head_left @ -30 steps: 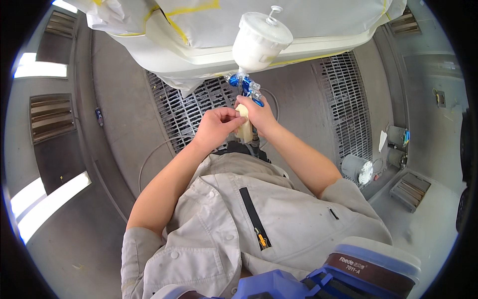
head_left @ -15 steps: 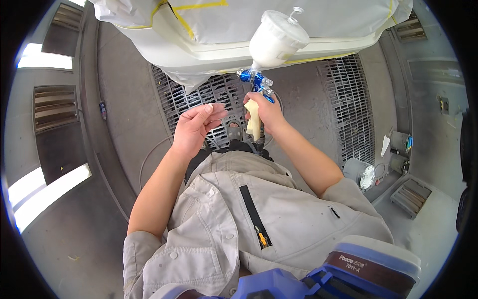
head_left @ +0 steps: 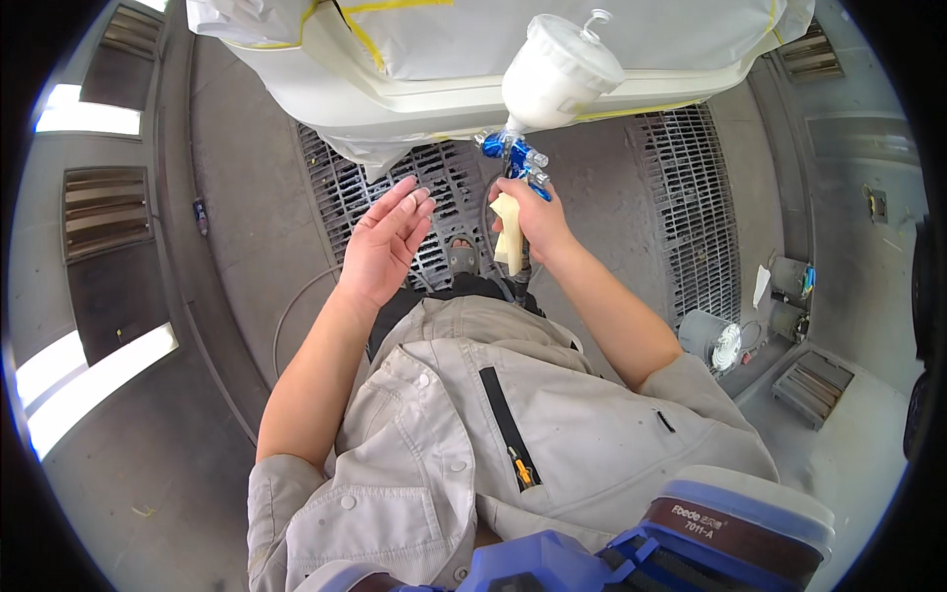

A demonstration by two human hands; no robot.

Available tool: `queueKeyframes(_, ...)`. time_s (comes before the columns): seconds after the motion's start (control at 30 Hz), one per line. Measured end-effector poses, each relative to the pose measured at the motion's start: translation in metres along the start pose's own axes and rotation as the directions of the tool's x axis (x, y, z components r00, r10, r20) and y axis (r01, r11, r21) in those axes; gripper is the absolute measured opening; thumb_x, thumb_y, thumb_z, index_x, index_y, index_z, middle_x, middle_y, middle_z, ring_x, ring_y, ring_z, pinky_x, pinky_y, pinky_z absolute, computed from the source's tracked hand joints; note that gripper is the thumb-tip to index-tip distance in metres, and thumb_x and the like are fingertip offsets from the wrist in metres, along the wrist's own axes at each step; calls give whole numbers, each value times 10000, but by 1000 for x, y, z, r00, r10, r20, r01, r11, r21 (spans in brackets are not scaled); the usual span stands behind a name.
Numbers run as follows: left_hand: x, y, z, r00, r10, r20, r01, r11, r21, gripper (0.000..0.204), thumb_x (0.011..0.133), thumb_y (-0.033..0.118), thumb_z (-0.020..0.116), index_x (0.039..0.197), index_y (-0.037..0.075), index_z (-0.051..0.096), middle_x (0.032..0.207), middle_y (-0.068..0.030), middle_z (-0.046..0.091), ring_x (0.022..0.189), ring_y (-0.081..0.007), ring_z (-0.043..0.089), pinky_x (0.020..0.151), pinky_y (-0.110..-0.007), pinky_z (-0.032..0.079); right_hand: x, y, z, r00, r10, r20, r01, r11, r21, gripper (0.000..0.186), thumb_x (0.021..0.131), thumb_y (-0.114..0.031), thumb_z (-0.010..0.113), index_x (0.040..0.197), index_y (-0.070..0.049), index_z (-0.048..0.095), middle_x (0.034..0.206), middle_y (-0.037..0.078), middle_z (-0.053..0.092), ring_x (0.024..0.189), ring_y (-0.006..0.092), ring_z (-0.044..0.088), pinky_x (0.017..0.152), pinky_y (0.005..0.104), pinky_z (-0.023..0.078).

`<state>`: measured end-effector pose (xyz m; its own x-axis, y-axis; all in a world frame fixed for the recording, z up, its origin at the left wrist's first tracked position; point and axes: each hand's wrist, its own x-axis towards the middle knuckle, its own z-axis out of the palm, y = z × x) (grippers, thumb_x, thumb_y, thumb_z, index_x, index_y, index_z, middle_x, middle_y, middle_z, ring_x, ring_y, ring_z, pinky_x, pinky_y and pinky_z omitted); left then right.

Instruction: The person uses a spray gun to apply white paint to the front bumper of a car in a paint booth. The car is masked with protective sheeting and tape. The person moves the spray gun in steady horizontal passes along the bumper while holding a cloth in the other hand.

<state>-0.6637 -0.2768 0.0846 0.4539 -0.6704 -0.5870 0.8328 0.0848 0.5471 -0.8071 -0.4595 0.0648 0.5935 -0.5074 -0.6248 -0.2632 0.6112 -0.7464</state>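
Note:
My right hand is closed around the handle of a spray gun with a blue and silver body. A white paint cup with a lid sits tilted on top of the gun. A folded pale-yellow cloth or paper hangs from the same hand, against the handle. My left hand is raised beside it, palm partly turned up, fingers stretched and slightly apart. The thumb lies close to the fingers, and no held thing can be made out there. Beyond the gun is a white vehicle bumper.
White masking sheet with yellow tape covers the vehicle above the bumper. Floor grates lie below. An air hose curves across the floor at left. Metal cans stand by the right wall. A respirator shows at the lower edge.
My left hand has turned, its fingers now pointing more upward and straighter. The spray gun and right hand have shifted slightly right, with the cloth still in the hand.

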Motion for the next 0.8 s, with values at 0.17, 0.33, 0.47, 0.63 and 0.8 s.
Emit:
queueKeyframes(0.17, 6, -5, -14, 1000, -8, -7, 8, 1000, -7, 218, 975, 164, 673, 1170, 86, 615, 1053, -35, 693, 953, -117, 669, 843, -270, 557, 0, 0, 1, 1000, -6, 3, 6, 1000, -29, 228, 839, -268, 680, 858, -45, 635, 792, 79, 611, 588, 203, 623, 528, 379, 564)
queueKeyframes(0.33, 3, -16, -3, 995, -97, -15, 97, 956, 278, 167, 939, 135, 712, 1077, 78, 636, 952, -11, 675, 866, -108, 641, 787, -242, 514, -3, 3, 4, 999, -43, 29, 43, 999, -16, 210, 851, -244, 681, 889, -46, 624, 810, 73, 626, 634, 183, 627, 574, 340, 548)
queueKeyframes(0.47, 4, -41, 28, 958, -152, 243, -41, 767, 640, 274, 903, 170, 753, 1092, 24, 619, 923, -22, 672, 872, -102, 629, 799, -254, 507, -2, 6, 9, 993, -114, 5, 114, 993, 12, 197, 887, -212, 677, 993, -57, 617, 840, 52, 641, 733, 141, 621, 666, 292, 508)
queueKeyframes(0.63, 5, -43, 39, 989, -21, 149, -104, 624, 775, 334, 876, 192, 784, 1074, -1, 597, 891, -39, 667, 800, -90, 612, 731, -247, 511, -1, 12, 15, 978, -208, -6, 208, 977, 48, 239, 927, -292, 678, 849, -66, 663, 790, 11, 651, 692, 115, 605, 639, 291, 480)
queueKeyframes(0.8, 6, -48, 36, 951, 128, 283, -310, 348, 885, 217, 866, 141, 754, 976, -1, 631, 983, -78, 660, 846, -98, 606, 752, -283, 516, 0, 11, 16, 974, -228, 7, 227, 972, 61, 328, 959, -379, 663, 1068, -72, 629, 893, 23, 644, 741, 106, 614, 639, 273, 490)
